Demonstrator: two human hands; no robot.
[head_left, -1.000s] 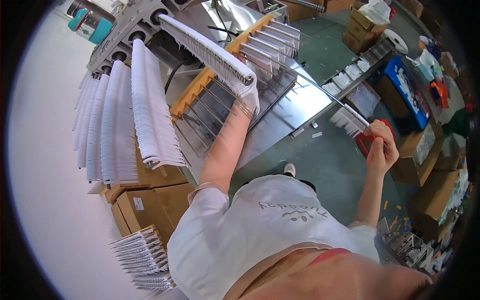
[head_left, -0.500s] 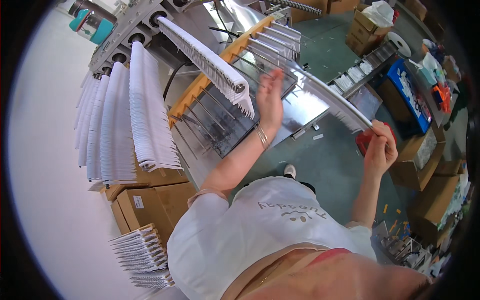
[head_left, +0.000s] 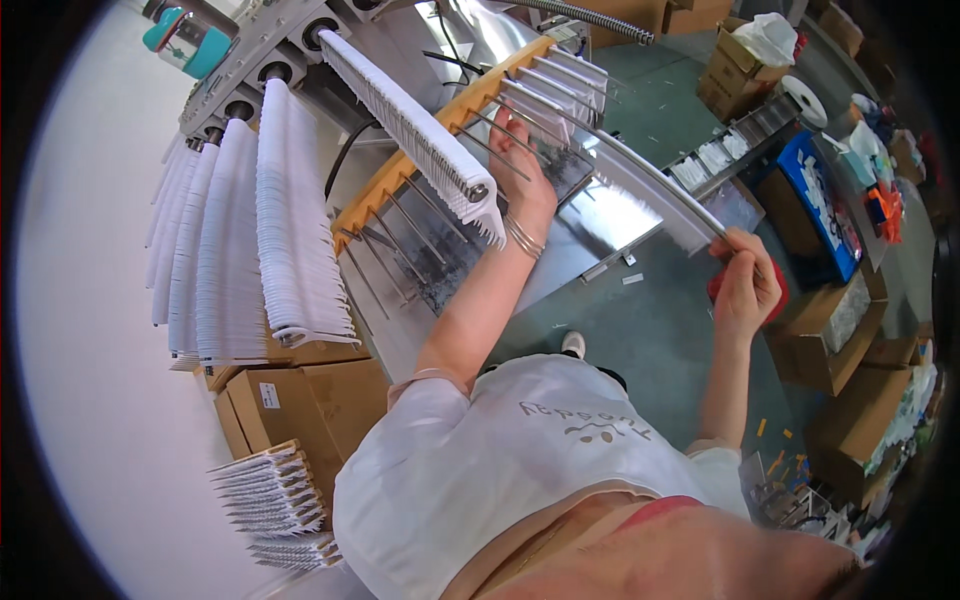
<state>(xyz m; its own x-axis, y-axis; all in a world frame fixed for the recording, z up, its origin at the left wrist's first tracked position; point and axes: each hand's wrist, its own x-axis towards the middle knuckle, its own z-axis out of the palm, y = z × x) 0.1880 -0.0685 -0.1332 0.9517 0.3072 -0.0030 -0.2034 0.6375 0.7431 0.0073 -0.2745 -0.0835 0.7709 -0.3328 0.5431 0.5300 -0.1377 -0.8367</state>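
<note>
Closest to my camera is the wearer's white T-shirt (head_left: 500, 470), with both bare forearms stretching out past it. The right hand (head_left: 745, 285) is clamped on the near end of a thin metal rod (head_left: 700, 216), pinched between thumb and fingers. There's something red (head_left: 777, 300) right behind that hand, mostly hidden, so I can't tell what it is. The rod slants up and to the left from the grip, with a row of thin white pieces (head_left: 683, 233) hanging off it, and its far end reaches the wooden bar (head_left: 385, 187).

The left hand (head_left: 523, 180) has a few thin bangles (head_left: 525, 238) at the wrist and isn't closed on anything: fingers apart, in among the rack rods (head_left: 436, 208) that stick out of the wooden bar. I honestly can't tell if it's touching any of them. The rods toward the lower left look bare, while those at the upper right carry white pieces.

Under the rack I've got a dark tray (head_left: 440, 288) on a shiny metal tabletop (head_left: 620, 213). Just left of the left hand hangs a long spindle (head_left: 410, 120) packed with white pieces, with more loaded spindles (head_left: 295, 220) farther left, all mounted on a grey machine (head_left: 255, 55). A teal-trimmed bottle (head_left: 190, 42) is up at its corner. Way off at upper right is an open carton (head_left: 735, 75) with a white bag on top.
</note>
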